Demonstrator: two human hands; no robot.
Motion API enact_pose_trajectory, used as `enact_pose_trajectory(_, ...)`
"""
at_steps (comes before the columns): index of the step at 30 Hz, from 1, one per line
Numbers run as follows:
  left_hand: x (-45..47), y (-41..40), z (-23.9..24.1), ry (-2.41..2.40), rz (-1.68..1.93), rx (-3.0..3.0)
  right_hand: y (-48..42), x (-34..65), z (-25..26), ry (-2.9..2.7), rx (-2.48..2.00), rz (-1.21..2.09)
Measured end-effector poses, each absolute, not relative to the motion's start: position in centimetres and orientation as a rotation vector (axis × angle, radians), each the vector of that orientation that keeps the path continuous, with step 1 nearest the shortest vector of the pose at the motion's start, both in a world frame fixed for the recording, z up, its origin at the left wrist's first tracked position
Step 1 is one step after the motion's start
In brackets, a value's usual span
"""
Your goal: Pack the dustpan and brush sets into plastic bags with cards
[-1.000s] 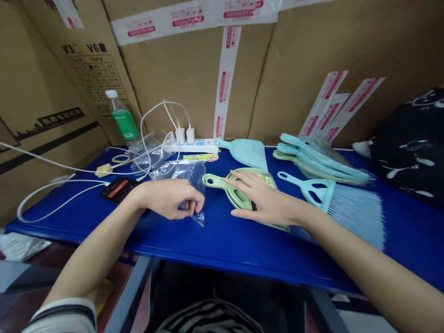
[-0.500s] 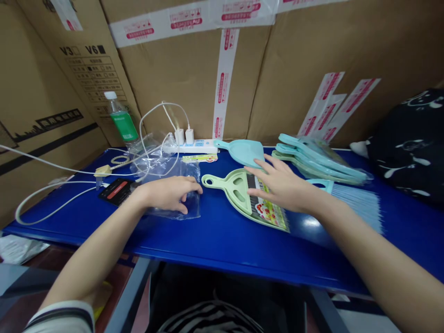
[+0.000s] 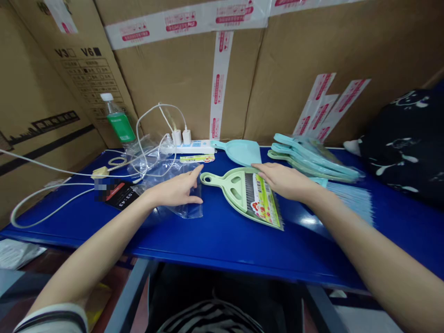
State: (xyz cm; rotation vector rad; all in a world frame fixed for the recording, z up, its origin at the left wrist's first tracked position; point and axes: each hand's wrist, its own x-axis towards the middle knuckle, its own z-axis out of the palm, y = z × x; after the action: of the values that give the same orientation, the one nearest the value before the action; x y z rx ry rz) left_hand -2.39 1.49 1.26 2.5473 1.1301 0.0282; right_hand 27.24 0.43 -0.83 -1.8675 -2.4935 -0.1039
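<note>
A light-green dustpan point(image 3: 227, 187) lies flat on the table, its handle pointing left. A small brush point(image 3: 249, 192) with dark bristles and a printed card label point(image 3: 265, 203) is nested in it. My left hand point(image 3: 176, 190) is just left of the handle, over a clear plastic bag point(image 3: 189, 210). Its thumb and index finger are spread apart, holding nothing. My right hand point(image 3: 286, 180) rests at the far right edge of the green dustpan, fingers extended close together over that edge. Behind it lies a light-blue dustpan point(image 3: 243, 151).
Wrapped dustpan sets point(image 3: 312, 157) are stacked at the back right, near a blue-bristled brush point(image 3: 354, 201). On the left are a phone point(image 3: 120, 194), white cables, a power strip point(image 3: 192, 147) and a bottle point(image 3: 120, 122). Cardboard point(image 3: 187, 83) walls the back; a dark patterned bag point(image 3: 405, 143) sits right.
My right hand has moved from above the green dustpan to its far edge, its fingers coming together. The left hand's curled fingers have straightened, with index and thumb pointing towards the handle.
</note>
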Motion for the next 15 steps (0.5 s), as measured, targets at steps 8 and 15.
enact_pose_trajectory(8,-2.0,0.6,1.2,0.947,0.189,2.600,0.1,25.8,0.1,-2.487,-1.950,-0.219)
enact_pose_trajectory(15,-1.7,0.6,1.1,0.974,0.184,2.651,0.2,25.3,0.4,-2.409,-2.050,-0.193)
